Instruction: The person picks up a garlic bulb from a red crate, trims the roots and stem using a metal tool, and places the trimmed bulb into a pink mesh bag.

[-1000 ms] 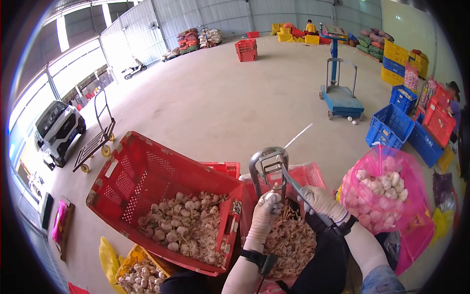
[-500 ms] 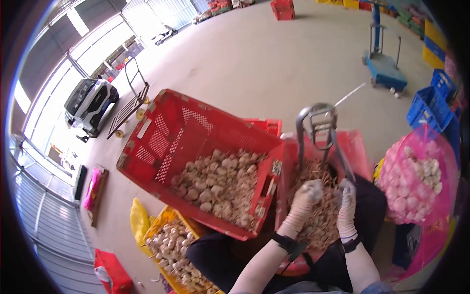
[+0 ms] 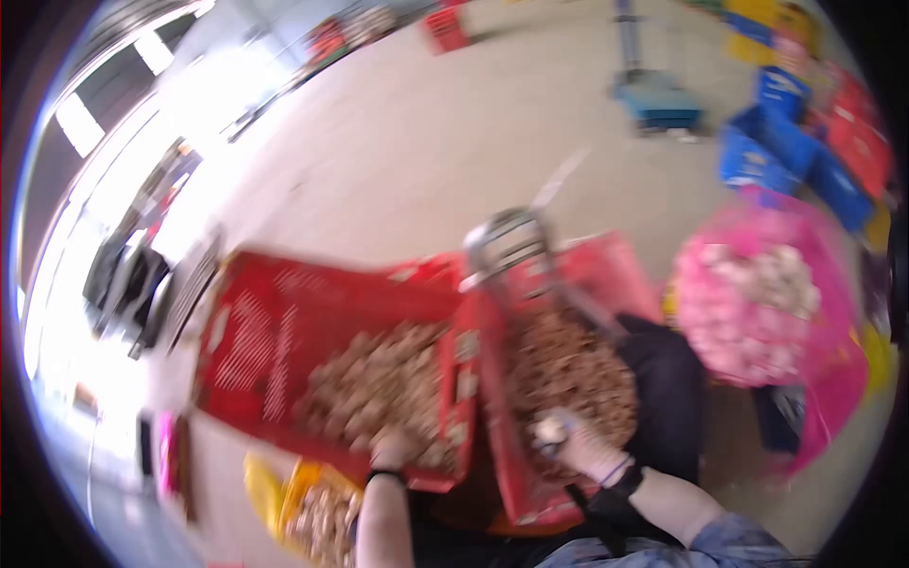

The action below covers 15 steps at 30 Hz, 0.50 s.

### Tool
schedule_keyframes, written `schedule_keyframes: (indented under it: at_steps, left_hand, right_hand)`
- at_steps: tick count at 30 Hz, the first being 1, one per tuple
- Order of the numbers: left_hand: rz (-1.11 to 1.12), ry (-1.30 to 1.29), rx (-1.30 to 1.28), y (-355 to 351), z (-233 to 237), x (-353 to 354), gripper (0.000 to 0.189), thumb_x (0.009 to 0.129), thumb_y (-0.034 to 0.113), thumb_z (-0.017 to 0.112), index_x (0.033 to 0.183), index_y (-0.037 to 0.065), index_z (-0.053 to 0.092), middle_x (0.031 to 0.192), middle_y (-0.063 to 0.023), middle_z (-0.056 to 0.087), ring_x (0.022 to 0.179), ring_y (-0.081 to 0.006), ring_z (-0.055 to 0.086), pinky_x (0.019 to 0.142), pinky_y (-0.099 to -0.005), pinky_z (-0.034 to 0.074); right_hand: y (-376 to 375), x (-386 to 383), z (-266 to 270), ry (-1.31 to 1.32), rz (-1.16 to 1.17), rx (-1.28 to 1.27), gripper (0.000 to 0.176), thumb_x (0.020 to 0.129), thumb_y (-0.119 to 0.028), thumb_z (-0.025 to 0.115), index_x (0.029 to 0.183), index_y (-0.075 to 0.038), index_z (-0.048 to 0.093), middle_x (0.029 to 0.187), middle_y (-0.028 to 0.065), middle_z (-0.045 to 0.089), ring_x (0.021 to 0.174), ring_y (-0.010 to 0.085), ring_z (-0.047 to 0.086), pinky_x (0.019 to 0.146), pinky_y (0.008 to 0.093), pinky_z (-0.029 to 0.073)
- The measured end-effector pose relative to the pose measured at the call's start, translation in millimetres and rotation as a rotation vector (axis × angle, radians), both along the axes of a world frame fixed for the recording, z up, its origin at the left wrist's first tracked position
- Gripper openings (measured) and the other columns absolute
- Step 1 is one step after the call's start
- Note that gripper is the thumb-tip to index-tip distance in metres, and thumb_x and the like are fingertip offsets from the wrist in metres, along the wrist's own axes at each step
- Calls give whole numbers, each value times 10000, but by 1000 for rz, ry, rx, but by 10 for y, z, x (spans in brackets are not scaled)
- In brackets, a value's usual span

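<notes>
My left hand point(image 3: 398, 447) reaches into the tilted red crate point(image 3: 256, 350), at the near edge of the garlic bulbs point(image 3: 374, 379); its fingers are blurred among them. My right hand point(image 3: 578, 445), gloved, is closed around a whitish garlic bulb point(image 3: 549, 432) above the second red crate point(image 3: 494, 426), which holds brown stem trimmings point(image 3: 578, 369). A metal cutting tool point(image 3: 516, 251) with long handles stands over that crate, beyond my right hand and apart from it.
A pink net bag of garlic point(image 3: 739, 312) stands at the right, with blue crates point(image 3: 757, 156) behind it. A yellow crate of garlic point(image 3: 301, 483) sits at the lower left. Farther off are a blue platform scale point(image 3: 663, 104) and a red crate point(image 3: 445, 30).
My left hand has moved left from the trimmings into the garlic crate. My right hand has shifted down and left, now holding a bulb. The whole view has turned to the right and blurred.
</notes>
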<state>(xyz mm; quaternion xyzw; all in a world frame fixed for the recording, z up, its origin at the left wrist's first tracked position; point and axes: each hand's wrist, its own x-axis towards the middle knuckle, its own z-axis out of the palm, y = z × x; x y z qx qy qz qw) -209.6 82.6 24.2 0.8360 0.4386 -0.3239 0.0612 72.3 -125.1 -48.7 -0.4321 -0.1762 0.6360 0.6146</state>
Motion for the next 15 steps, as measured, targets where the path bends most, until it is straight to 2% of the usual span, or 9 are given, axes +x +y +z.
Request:
schedule_keyframes:
  at_steps: [1, 2, 3, 4, 5, 7, 9, 12, 15]
  left_hand:
    - [-112, 171, -20, 134, -454, -159, 382, 928, 323, 410, 1025, 109, 711, 1036, -101, 708, 902, -313, 696, 671, -513, 548]
    - [-181, 244, -35, 235, -785, -286, 394, 943, 332, 390, 1043, 120, 708, 1072, -107, 697, 954, -301, 685, 660, -543, 539]
    - [-114, 298, -90, 228, -620, -85, 415, 950, 347, 378, 1053, 108, 701, 1111, -116, 684, 994, -294, 674, 677, -556, 534]
    - [-227, 188, -86, 139, -395, 5, 364, 949, 292, 413, 1075, 94, 691, 1047, -114, 698, 952, -284, 685, 668, -480, 555]
    - [-277, 170, -75, 149, -331, 194, 364, 949, 292, 413, 1075, 94, 691, 1047, -114, 698, 952, -284, 685, 668, -480, 555]
    - [-224, 167, -33, 35, -322, 200, 315, 933, 264, 461, 1068, 86, 683, 1026, -119, 692, 954, -275, 673, 704, -444, 542]
    - [-140, 164, 19, -44, -427, -39, 270, 917, 235, 509, 1061, 78, 675, 1004, -125, 686, 955, -267, 660, 741, -408, 530]
    - [8, 114, 108, -71, -547, -174, 253, 880, 211, 553, 1057, 78, 675, 1031, -148, 674, 1009, -283, 636, 801, -399, 522]
    - [96, 43, 107, 8, -477, -120, 286, 845, 257, 573, 1032, 74, 686, 1112, -152, 663, 1052, -291, 628, 833, -442, 519]
  right_hand:
    - [50, 82, -36, 457, -3, -69, 204, 846, -9, 641, 1025, -90, 591, 920, 68, 620, 834, 174, 606, 725, 323, 546]
    - [65, 224, 433, 948, -136, -49, 237, 906, -199, 634, 1099, -71, 587, 978, 101, 644, 853, 223, 632, 743, 349, 553]
    - [60, 388, 762, 844, -155, 60, 447, 945, -418, 546, 1185, -43, 571, 1010, 123, 654, 822, 254, 643, 665, 347, 532]
    - [23, 589, 998, 794, -224, 193, 499, 932, -452, 551, 1223, -46, 554, 1042, 132, 646, 870, 254, 647, 683, 342, 536]
    - [1, 798, 1195, 785, -277, 397, 489, 922, -456, 567, 1227, -74, 549, 1123, 139, 638, 934, 280, 647, 841, 392, 544]
    - [-100, 1135, 1834, 757, -563, 615, 584, 909, -510, 548, 1293, -74, 492, 1198, 141, 602, 991, 278, 637, 866, 404, 542]
    - [-193, 1323, 2258, 748, -720, 690, 603, 912, -524, 533, 1275, -43, 505, 1167, 151, 615, 942, 269, 649, 832, 383, 551]
    - [-178, 1396, 1886, 521, -530, 810, 575, 940, -492, 505, 1243, -3, 533, 1088, 148, 644, 861, 247, 660, 787, 353, 551]
    - [-180, 999, 1542, 334, -243, 545, 405, 984, -326, 511, 1206, 7, 573, 926, 105, 672, 769, 154, 644, 721, 273, 523]
